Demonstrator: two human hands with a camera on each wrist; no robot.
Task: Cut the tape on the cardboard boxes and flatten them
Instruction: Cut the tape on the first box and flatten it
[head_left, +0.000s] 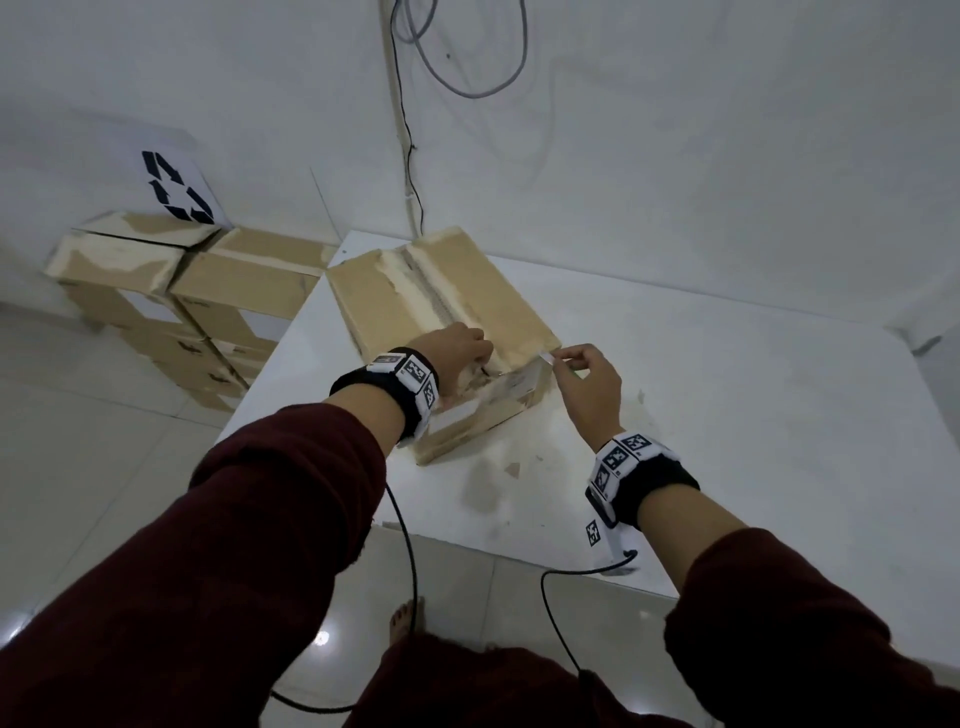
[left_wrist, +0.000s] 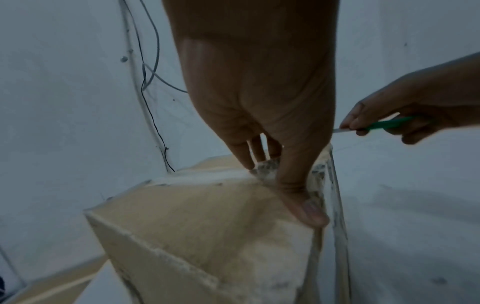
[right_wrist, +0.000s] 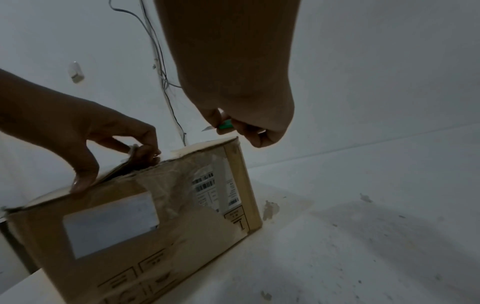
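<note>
While stacked boxes (head_left: 171, 291) sit on the floor at left, the cardboard box (head_left: 441, 312) lies on the white table (head_left: 727, 415). Left hand (head_left: 457, 348) pinches the top flap edge at the box's near end, thumb against fingers. Right hand (head_left: 592, 384), just beside the box's right corner, has its fingers clamped on a green-handled cutter (right_wrist: 223, 125), blade out.

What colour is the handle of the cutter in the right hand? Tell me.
Green. The cutter handle shows best in the left wrist view, gripped by the right hand.

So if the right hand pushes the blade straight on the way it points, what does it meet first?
Probably the cardboard box, at its near top corner: the right hand aims the cutter there. Depth is unclear.
</note>
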